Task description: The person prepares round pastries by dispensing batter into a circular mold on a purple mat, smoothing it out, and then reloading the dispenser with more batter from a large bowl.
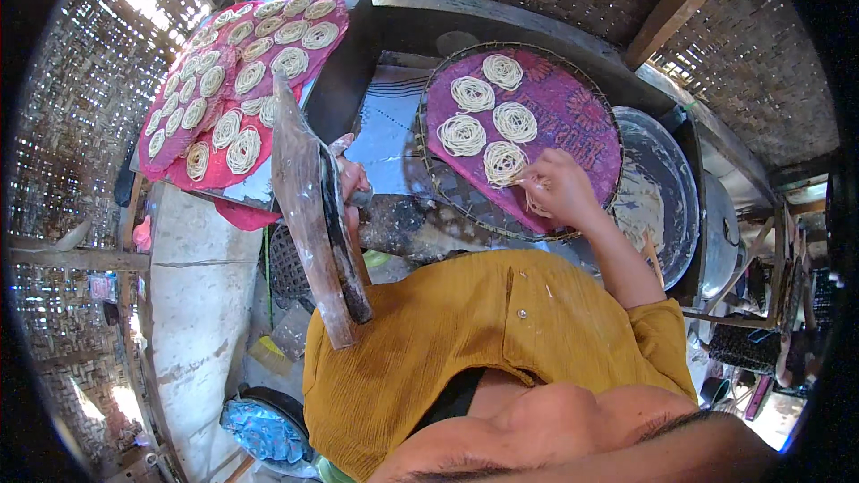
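Observation:
A round woven tray (447, 188) lined with purple cloth (573, 116) carries several coiled noodle spirals (472, 94). My right hand (559, 186) rests on the cloth's near edge, fingers pinched on pale noodle strands (534, 201) beside the nearest spiral (503, 163). My left hand (351, 177) grips a long wooden lever press (309, 215) that slants toward me, its dark metal part alongside. The hand is partly hidden behind the wood.
At the far left lies a pink cloth (224, 170) covered with many more noodle spirals. A big metal basin (667, 188) with pale dough residue sits right of the tray. Woven bamboo walls surround; a concrete ledge (192, 304) and blue bowl (264, 429) lie lower left.

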Tool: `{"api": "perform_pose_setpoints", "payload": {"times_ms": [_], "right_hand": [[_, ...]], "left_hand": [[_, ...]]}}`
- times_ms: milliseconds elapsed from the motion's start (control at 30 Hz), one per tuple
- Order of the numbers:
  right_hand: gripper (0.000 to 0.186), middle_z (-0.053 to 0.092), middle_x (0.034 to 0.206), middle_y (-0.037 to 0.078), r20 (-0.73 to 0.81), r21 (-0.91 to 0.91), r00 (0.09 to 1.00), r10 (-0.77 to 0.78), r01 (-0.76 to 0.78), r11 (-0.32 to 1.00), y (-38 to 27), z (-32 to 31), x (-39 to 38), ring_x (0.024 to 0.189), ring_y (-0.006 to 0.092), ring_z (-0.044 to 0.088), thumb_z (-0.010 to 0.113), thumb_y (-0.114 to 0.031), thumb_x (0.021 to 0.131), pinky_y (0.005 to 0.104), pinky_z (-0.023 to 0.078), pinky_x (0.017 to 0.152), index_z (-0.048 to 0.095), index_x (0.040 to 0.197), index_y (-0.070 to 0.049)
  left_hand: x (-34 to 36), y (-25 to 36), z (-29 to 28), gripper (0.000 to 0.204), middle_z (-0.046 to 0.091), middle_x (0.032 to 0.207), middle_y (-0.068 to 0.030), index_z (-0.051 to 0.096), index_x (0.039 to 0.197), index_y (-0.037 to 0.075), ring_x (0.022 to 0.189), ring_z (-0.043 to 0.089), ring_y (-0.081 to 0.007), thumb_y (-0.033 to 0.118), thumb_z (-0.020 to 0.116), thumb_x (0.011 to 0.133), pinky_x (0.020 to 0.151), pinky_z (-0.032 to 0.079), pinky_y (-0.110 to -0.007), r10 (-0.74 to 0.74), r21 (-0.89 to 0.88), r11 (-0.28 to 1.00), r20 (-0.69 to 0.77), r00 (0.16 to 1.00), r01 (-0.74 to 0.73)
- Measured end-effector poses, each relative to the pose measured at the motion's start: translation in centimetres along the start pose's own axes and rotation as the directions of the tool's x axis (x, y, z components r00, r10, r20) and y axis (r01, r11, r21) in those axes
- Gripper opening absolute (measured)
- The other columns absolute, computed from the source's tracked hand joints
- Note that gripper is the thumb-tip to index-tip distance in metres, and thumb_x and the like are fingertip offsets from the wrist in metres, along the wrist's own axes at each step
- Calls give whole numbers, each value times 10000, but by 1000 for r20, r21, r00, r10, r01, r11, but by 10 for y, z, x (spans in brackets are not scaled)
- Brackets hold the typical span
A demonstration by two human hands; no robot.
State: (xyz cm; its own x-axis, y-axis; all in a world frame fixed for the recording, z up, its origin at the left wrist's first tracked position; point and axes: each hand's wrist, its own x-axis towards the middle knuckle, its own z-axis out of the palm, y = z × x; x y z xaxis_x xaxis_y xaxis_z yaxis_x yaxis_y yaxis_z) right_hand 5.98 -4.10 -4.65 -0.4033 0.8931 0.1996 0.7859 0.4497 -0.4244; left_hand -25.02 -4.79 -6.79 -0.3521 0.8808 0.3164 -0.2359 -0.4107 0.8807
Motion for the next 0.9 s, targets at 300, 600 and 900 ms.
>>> {"api": "perform_pose_setpoints", "payload": {"times_ms": [300,600,900], "right_hand": [[149,579,810,90,-2,876,810,587,-282,392,126,-82,-114,745,206,544,596,-95,672,306,418,678,592,799,-18],[396,504,1114,169,-277,-64,903,329,-359,931,93,-102,-104,1029,329,480,554,-202,777,349,373,883,500,1112,2],[397,517,927,212,-692,-362,681,-241,-39,931,-24,-165,-69,791,347,520,584,-110,678,412,417,711,460,1023,42]], "left_hand": [[26,-19,-33,563,438,490,-23,362,1170,-65,402,390,-105,292,558,781,431,367,-278,11,-476,801,620,785,364],[17,38,152,269,606,734,-155,590,788,31,707,597,-320,226,649,612,655,467,-372,-97,645,539,687,721,-542],[-36,29,300,159,600,690,-159,602,705,41,669,600,-304,137,578,581,590,477,-406,-222,247,381,960,171,-891]]}}
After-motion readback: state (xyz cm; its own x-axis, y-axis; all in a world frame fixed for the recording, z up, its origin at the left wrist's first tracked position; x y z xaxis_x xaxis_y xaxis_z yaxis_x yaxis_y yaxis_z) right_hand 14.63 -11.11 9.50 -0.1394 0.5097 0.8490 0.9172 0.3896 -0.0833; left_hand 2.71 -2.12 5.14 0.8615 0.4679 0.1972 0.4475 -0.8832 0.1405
